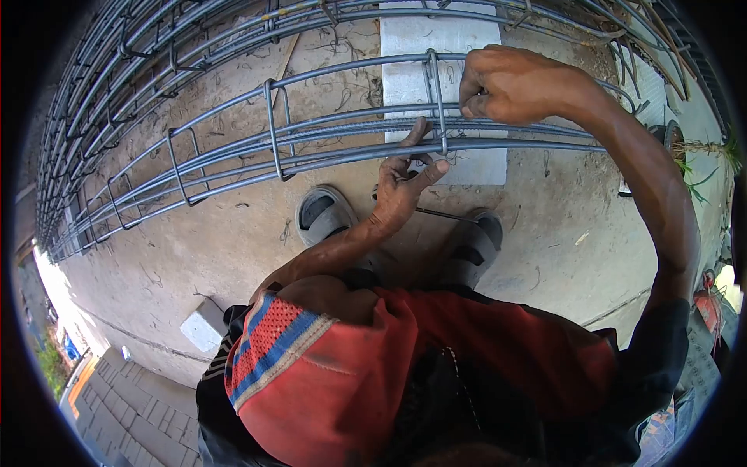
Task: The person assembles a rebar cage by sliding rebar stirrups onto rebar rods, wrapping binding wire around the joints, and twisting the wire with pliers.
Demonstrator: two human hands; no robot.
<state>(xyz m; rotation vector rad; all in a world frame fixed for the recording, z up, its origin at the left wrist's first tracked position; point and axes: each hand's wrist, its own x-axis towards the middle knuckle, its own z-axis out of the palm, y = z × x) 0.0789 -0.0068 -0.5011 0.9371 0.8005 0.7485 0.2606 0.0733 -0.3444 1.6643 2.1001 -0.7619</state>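
A long rebar cage [280, 128] of grey steel bars and rectangular stirrups runs across in front of me. My left hand [401, 187] is at its lower bars, fingers curled around them and one fingertip showing above; the thumb points right, close to a stirrup [436, 101]. My right hand [510, 86] is closed in a fist over the upper bars, right of that stirrup. What it holds, if anything, is hidden. A thin dark rod [443, 214] extends from behind my left wrist toward my right shoe; I cannot tell whether the hand holds it.
More rebar cages [156, 54] are stacked at the back and left. Under the bars lies a white board [486, 167] on the concrete floor [233, 241], with wire scraps around. My sandals [323, 214] stand just below the cage. A pale block [204, 325] lies at lower left.
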